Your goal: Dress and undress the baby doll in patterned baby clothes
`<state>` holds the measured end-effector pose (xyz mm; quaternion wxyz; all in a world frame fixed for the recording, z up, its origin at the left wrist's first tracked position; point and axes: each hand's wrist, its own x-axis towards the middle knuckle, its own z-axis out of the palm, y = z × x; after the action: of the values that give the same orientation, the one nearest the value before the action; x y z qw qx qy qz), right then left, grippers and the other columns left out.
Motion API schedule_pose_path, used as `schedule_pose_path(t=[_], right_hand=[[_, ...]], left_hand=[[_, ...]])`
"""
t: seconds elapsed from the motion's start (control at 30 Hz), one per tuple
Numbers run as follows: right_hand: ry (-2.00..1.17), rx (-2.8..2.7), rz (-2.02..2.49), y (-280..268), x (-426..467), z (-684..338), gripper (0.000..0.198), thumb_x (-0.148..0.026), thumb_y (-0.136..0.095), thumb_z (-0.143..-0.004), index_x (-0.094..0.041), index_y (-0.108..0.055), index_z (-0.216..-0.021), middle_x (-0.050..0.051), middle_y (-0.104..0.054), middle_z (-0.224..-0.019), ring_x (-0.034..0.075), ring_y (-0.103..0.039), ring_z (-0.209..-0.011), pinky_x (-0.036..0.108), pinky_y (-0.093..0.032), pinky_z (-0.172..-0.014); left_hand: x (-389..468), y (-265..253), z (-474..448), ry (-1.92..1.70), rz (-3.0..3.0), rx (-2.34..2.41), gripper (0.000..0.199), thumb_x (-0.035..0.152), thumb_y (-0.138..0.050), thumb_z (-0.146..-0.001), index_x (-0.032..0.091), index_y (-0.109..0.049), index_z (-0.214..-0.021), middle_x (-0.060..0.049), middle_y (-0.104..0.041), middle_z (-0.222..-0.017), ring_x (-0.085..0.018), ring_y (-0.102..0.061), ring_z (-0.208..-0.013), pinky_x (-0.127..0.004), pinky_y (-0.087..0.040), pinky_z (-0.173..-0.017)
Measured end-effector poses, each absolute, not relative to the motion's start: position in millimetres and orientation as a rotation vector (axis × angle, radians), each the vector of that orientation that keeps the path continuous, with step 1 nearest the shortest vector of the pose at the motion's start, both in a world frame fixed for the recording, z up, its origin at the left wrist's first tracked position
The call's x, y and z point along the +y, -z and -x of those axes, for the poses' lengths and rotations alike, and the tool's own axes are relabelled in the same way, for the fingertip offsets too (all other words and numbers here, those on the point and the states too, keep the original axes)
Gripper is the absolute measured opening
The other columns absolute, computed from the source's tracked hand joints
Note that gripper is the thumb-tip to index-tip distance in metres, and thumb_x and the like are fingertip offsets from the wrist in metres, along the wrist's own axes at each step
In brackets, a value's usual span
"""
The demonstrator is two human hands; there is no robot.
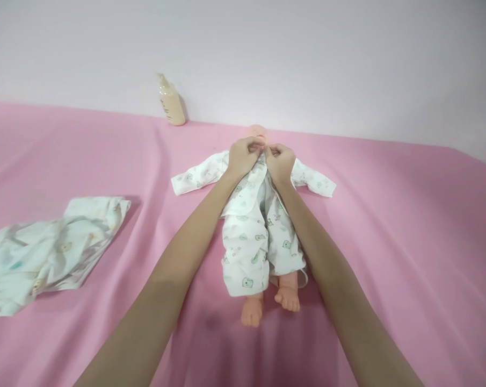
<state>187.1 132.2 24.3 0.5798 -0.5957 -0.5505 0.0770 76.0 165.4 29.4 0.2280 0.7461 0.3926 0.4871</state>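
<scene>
A baby doll lies on its back, its head away from me and its bare feet toward me. It wears white printed trousers and a matching long-sleeved jacket, whose front hangs apart below the chest. At the doll's neck, my left hand pinches the jacket's collar edge. Close beside it, my right hand pinches the other collar edge, fingertips nearly meeting the left ones. Both hands hide the neck and part of the doll's head. The sleeves spread out to either side.
Everything rests on a pink sheet with soft folds. A crumpled white printed cloth lies at the left. Near the back edge stands a cream pump bottle, against a pale wall.
</scene>
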Motion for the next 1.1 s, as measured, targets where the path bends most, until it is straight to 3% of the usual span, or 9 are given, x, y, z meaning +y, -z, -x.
schedule_pose_path(t=[0.23, 0.43, 0.63, 0.8, 0.97, 1.1], right_hand=[[-0.194, -1.323, 1.412, -27, 131, -187, 0.020, -0.024, -0.055, -0.083, -0.014, -0.071, -0.089, 0.006, -0.072, -0.087, 0.017, -0.066, -0.083, 0.026, -0.047, -0.081], [-0.228, -1.395, 1.430, -25, 136, -192, 0.031, -0.025, -0.043, -0.088, -0.015, -0.068, -0.071, 0.002, -0.064, -0.064, 0.015, -0.059, -0.063, 0.027, -0.047, -0.072], [-0.362, -1.419, 1.462, -35, 135, -195, 0.015, -0.024, -0.061, -0.076, -0.012, -0.069, -0.082, 0.002, -0.065, -0.064, 0.015, -0.061, -0.065, 0.027, -0.047, -0.069], [-0.447, -1.434, 1.455, -34, 141, -198, 0.010, -0.022, -0.067, -0.067, -0.013, -0.065, -0.070, 0.001, -0.063, -0.064, 0.014, -0.059, -0.064, 0.027, -0.047, -0.069], [-0.670, -1.292, 1.313, -28, 145, -199, 0.004, -0.017, -0.062, -0.065, -0.015, -0.063, -0.063, -0.004, -0.055, -0.053, 0.010, -0.049, -0.051, 0.023, -0.042, -0.056], [-0.901, -1.076, 1.317, -33, 142, -199, 0.022, -0.016, -0.061, -0.067, -0.017, -0.052, -0.048, -0.004, -0.046, -0.044, 0.010, -0.044, -0.045, 0.023, -0.039, -0.049]], left_hand=[[162, -30, -74, -1.355, -2.045, 1.122, 0.018, 0.019, -0.058, -0.081, 0.017, -0.068, -0.095, -0.003, -0.073, -0.098, -0.014, -0.068, -0.086, -0.023, -0.051, -0.084], [160, -31, -73, -1.325, -2.064, 1.196, 0.023, 0.015, -0.050, -0.081, 0.017, -0.068, -0.096, -0.002, -0.073, -0.095, -0.013, -0.067, -0.086, -0.023, -0.049, -0.083], [157, -35, -74, -1.308, -2.089, 1.292, 0.022, 0.032, -0.056, -0.085, 0.016, -0.068, -0.094, -0.003, -0.073, -0.094, -0.016, -0.066, -0.087, -0.025, -0.048, -0.083], [156, -39, -74, -1.270, -2.078, 1.339, 0.017, 0.023, -0.059, -0.082, 0.018, -0.068, -0.094, -0.002, -0.073, -0.096, -0.016, -0.067, -0.091, -0.026, -0.049, -0.085], [154, -41, -78, -1.231, -2.045, 1.402, 0.016, 0.015, -0.057, -0.080, 0.015, -0.066, -0.093, -0.004, -0.073, -0.092, -0.016, -0.067, -0.085, -0.027, -0.050, -0.083], [162, -37, -79, -1.274, -2.014, 1.328, 0.015, 0.012, -0.056, -0.079, 0.013, -0.063, -0.092, -0.006, -0.071, -0.093, -0.015, -0.066, -0.085, -0.026, -0.050, -0.083]])
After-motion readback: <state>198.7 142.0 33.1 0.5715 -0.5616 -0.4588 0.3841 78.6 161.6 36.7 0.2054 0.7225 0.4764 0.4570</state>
